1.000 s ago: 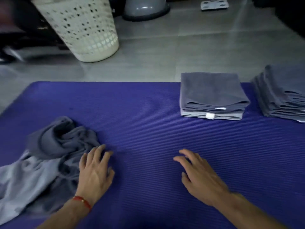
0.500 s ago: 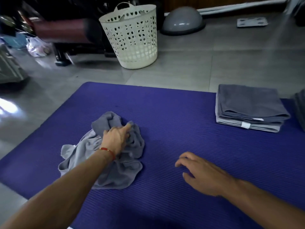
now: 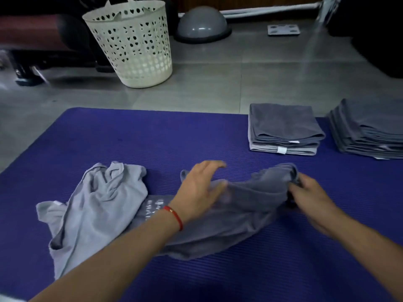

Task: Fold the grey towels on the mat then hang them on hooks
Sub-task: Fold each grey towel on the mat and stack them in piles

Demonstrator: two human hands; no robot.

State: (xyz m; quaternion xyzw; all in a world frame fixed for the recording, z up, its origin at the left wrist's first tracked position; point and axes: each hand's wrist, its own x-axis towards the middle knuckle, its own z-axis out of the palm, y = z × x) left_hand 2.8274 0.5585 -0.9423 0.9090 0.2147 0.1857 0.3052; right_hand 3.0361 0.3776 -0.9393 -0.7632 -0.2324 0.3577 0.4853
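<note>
In the head view, half a second ago the left hand (image 3: pixel 199 188) pressed on the crumpled heap alone; now a darker grey towel (image 3: pixel 239 212) is pulled out between both hands on the mat (image 3: pixel 174 136). The left hand lies flat with straight fingers on it, and the right hand (image 3: pixel 305 192) pinches its far corner. A lighter towel (image 3: pixel 96 205) lies left of the left hand. I judge spreading begins. Pale print beside the left wrist is unreadable; the folded stack (image 3: pixel 283 129) beyond the right hand carries white tags, blank from here.
</note>
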